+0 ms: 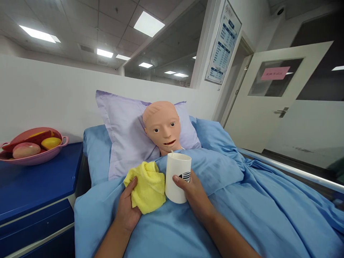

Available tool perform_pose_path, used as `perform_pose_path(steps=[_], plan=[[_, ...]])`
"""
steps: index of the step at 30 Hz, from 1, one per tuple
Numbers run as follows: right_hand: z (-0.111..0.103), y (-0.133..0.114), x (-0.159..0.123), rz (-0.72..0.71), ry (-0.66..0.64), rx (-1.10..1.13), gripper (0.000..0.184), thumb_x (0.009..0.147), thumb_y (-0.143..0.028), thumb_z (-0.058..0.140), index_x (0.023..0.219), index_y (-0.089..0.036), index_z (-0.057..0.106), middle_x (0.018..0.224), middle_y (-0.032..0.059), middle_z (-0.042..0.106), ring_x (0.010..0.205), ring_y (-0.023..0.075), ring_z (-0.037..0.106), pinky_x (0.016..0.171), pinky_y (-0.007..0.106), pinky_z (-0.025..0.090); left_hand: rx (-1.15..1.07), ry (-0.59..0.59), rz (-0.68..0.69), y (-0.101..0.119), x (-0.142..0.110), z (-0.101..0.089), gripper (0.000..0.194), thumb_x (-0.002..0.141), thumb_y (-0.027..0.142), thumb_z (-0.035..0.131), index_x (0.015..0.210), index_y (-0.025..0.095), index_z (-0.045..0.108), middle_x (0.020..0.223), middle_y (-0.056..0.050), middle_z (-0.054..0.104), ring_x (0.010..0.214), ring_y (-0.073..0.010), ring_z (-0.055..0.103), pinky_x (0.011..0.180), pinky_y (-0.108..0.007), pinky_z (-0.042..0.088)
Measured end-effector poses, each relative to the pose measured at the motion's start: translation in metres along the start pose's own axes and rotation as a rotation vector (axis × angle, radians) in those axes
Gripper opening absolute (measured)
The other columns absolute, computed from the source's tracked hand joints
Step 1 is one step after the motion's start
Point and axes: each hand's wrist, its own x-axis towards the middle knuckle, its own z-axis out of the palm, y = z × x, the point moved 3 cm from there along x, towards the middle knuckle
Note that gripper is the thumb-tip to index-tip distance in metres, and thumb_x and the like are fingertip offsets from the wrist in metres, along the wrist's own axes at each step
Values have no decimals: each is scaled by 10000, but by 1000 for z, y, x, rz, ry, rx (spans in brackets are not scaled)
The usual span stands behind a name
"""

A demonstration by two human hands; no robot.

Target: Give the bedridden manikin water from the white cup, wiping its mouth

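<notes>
Although gripped by separate hands, shown side by side over the quilt point(249, 204): mug point(174, 190) at right, cloth point(147, 191) at left. Clasped round the mug's right side by the right hand point(197, 195), with thumb laid across the front beside a black-striped print point(186, 176) and the other fingers mostly hidden behind. Pinched between thumb and fingers of the left hand point(129, 211): the cloth, yellow, bunched into folds, lower edge drooping. Long axis of the mug nearly vertical, with a slight lean of the top toward the right; mouth upward, base downward, print turned toward the viewer and somewhat right. Projecting just above the rim: a pale tip point(172, 153), too small to identify. Impossible to tell whether cloth and mug touch. Location of the mug: in front of and below the chin of the manikin point(162, 122). Behind the manikin's head, a lilac pillow point(126, 139); face toward the viewer, lips parted. At far left, on a blue cabinet point(40, 181), a pink basket point(47, 157) of fruit point(51, 143). At right, bed rail point(282, 165); beyond, open door point(242, 114) with pink sign point(275, 73), and wall board point(224, 44) nearby.
</notes>
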Motion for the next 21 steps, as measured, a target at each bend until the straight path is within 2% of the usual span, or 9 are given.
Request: perform_pose_path(steps=[5,9,14,21], plan=[[-2,4,2,14,3,22,570,647,-516,779,1094,-201,617,862,47,704,750,234,642,677,365,527,-15,-12,4,0,0,2,365,875,197,587,1237,152,606,1166,-124,705,1110,-277,650,1011,-434,516],[-3,6,2,9,36,51,546,669,-514,766,1078,-182,622,979,88,705,839,263,655,676,360,533,-23,15,21,0,-1,3,307,864,179,599,1165,141,641,1141,-124,715,1091,-278,660,992,-429,531],[-3,11,3,8,68,90,517,695,-517,748,1063,-176,625,919,80,704,822,262,660,700,379,535,-22,37,27,1,-2,3,250,867,164,593,1105,146,664,1104,-109,731,1051,-260,680,984,-408,538],[-3,12,3,7,74,57,542,662,-522,771,1061,-179,641,926,85,717,842,275,666,676,365,539,-1,37,29,0,-1,1,291,862,183,606,1149,156,641,1111,-103,729,1033,-253,689,974,-409,546]])
